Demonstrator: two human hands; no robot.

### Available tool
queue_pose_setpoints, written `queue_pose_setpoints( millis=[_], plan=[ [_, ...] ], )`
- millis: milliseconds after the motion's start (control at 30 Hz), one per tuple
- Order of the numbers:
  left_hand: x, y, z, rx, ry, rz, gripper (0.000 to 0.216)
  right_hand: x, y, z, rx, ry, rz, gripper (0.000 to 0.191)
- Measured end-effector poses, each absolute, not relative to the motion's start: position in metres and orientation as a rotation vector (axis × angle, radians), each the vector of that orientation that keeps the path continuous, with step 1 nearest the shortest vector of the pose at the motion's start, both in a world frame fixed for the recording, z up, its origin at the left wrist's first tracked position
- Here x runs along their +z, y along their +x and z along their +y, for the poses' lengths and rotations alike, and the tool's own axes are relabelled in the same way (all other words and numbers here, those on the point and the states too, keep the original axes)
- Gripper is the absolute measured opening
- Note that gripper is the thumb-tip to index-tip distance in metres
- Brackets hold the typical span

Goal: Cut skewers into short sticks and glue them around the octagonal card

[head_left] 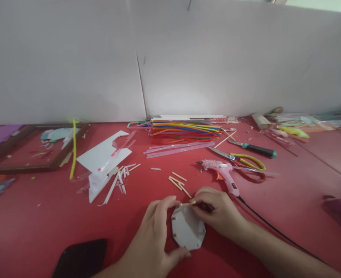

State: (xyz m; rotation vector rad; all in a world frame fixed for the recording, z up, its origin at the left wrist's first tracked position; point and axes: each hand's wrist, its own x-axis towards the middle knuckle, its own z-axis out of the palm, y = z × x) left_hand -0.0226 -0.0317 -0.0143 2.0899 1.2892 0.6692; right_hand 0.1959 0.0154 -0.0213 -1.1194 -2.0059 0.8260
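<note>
The left hand (156, 231) grips the white board piece (188, 229) flat on the table (43, 216); right-hand fingers (198, 201) pinch a small stick (184, 204) at its edge. That stick could tip, since the pinch is slight. The glue gun (224, 173) lies near the wrist.

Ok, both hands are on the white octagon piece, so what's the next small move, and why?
Probably press the small stick down at the white octagon's top edge: the right hand pinches it there while the left hand steadies the piece.

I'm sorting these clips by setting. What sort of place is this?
Probably a craft worktable: a pink hot glue gun, a bundle of coloured plastic strips and yellow-handled scissors lie on the red tabletop.
</note>
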Motion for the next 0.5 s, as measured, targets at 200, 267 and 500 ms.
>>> queue_pose_setpoints(
  millis=[200, 267, 500],
  plan=[
    [-0.0202, -0.025, -0.0308, 0.704, 2.14, 1.253, 0.096, -0.0224, 0.1961, 0.0153, 0.808, -1.095, -2.018, 0.013],
    [-0.0216, -0.0255, -0.0299, 0.732, 2.142, 1.227, 0.097, -0.0229, 0.1963, 0.0155, 0.806, -1.096, -2.025, 0.013],
    [-0.0143, -0.0234, -0.0321, 0.624, 2.116, 1.298, 0.099, -0.0223, 0.1962, 0.0152, 0.816, -1.135, -2.026, 0.014]
  ],
)
